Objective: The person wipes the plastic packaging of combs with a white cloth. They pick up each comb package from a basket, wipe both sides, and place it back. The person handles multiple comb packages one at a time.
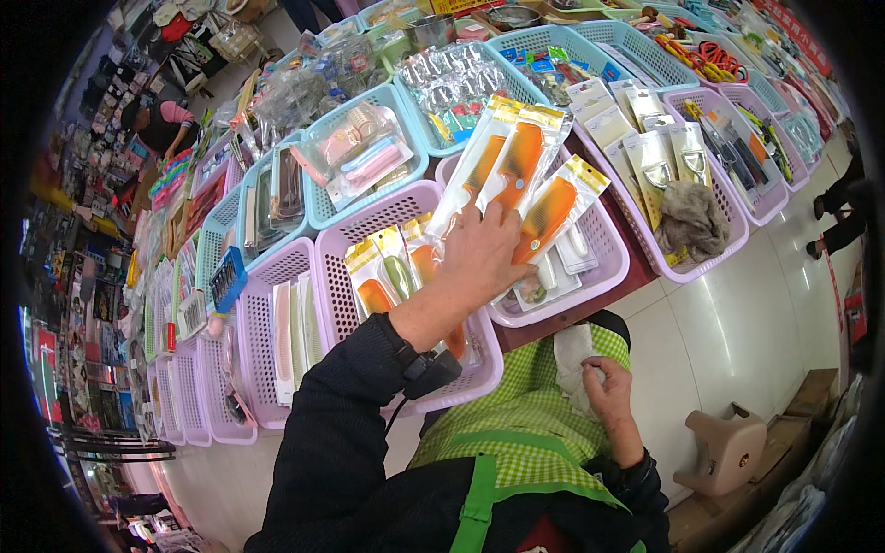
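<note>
Left hand (477, 256): nearer, half-spread; grip unclear;
Clear plastic orange-comb packets (522, 153): at fingertips, long axes forward-right;
Right hand (609, 394): curled, holding whitish cloth (573, 355)

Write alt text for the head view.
The left hand touches packaged orange combs over purple baskets of goods, while the right hand holds a pale cloth against a green checked apron. Blue baskets stand behind.

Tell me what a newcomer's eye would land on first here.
Probably the bright orange packaged combs, at the centre beneath the left hand. Next, perhaps, the green checked apron at lower centre, where the right hand holds a pale cloth. A crumpled grey-brown rag in a purple basket at right also stands out.
</note>
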`<state>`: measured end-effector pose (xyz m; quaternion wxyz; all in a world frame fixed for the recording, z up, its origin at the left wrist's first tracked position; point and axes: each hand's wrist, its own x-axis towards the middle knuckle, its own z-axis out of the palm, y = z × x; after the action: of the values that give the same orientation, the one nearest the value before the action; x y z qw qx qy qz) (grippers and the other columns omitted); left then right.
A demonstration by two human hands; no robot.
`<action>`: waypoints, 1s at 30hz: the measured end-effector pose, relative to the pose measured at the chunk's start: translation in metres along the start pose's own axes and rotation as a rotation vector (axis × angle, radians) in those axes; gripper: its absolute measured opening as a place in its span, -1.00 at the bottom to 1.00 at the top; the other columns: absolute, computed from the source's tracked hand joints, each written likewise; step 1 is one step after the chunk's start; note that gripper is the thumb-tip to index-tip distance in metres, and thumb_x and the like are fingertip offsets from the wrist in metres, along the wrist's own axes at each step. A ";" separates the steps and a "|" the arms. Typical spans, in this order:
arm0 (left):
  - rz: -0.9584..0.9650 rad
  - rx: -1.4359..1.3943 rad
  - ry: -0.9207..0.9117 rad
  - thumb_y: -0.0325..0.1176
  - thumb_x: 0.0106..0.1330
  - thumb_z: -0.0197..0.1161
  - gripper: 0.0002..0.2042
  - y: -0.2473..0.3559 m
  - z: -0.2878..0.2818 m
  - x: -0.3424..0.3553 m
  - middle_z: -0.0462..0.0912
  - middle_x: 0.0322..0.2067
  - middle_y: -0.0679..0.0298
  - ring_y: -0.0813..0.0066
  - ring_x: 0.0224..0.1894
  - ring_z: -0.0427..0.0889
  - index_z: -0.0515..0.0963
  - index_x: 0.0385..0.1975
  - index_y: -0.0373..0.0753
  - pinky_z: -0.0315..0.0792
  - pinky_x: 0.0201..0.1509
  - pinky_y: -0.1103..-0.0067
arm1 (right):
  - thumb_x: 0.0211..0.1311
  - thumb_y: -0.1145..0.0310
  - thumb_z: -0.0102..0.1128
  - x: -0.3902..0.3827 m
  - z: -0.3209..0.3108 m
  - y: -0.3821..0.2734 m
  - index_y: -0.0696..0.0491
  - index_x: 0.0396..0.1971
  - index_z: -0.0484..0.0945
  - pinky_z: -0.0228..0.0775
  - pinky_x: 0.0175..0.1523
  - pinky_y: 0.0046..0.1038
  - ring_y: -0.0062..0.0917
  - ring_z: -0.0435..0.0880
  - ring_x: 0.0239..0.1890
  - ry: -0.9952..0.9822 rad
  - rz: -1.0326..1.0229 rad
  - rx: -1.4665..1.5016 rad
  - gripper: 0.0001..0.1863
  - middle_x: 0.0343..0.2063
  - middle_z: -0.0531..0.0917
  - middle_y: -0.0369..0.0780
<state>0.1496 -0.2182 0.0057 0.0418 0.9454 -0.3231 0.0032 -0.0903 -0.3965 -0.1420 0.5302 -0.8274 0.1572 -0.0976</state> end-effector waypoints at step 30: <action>0.144 0.060 0.359 -0.53 0.05 0.17 -0.94 -0.024 0.027 0.008 0.56 -0.38 0.13 0.21 -0.29 0.62 0.53 -0.46 -0.28 0.58 -0.29 0.42 | 0.18 0.41 0.20 0.001 -0.001 0.002 0.20 -0.35 0.65 0.46 -0.12 -0.45 -0.45 0.68 -0.29 0.000 -0.023 -0.037 -0.83 -0.41 0.70 -0.13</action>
<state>0.1694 -0.2064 -0.0229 0.0704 0.9049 -0.3772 0.1843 -0.0902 -0.3982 -0.1431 0.5138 -0.8387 0.1494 -0.1010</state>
